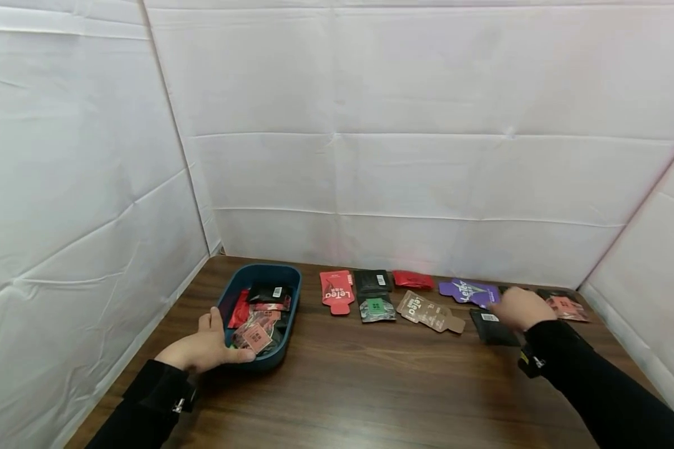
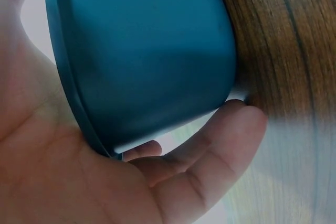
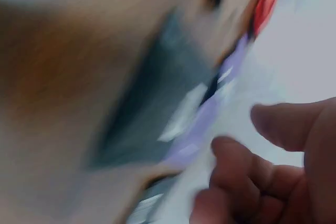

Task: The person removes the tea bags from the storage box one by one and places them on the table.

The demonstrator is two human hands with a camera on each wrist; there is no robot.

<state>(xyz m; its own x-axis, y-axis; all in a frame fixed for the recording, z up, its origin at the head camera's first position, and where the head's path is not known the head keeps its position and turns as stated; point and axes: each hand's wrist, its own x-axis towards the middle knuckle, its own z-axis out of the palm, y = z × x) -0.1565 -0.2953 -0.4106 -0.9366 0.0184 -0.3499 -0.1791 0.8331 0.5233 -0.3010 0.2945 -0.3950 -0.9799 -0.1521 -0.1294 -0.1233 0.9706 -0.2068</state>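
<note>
My left hand [image 1: 208, 346] grips the near-left corner of a dark teal plastic bin [image 1: 269, 363]. In the left wrist view its fingers curl against the outside of the bin [image 2: 147, 45]. Inside are a red packet [image 1: 239, 310], a black packet [image 1: 266, 292] and a clear packet with a pink label [image 1: 256, 337]. At the right, my right hand [image 1: 521, 308] hovers by a flat black packet [image 1: 491, 330] and a purple card [image 1: 469, 292]. The right wrist view, blurred, has its thumb and loosely bent fingers apart with nothing between them.
Along the back lie a red card [image 1: 336, 290], a black packet [image 1: 372, 280], a green-labelled packet [image 1: 377, 308], a red packet [image 1: 413, 279] and a brown card [image 1: 429, 311]. A pink-labelled packet [image 1: 567, 307] lies far right. White sheets [image 1: 415, 174] enclose the wooden table [image 1: 371, 386].
</note>
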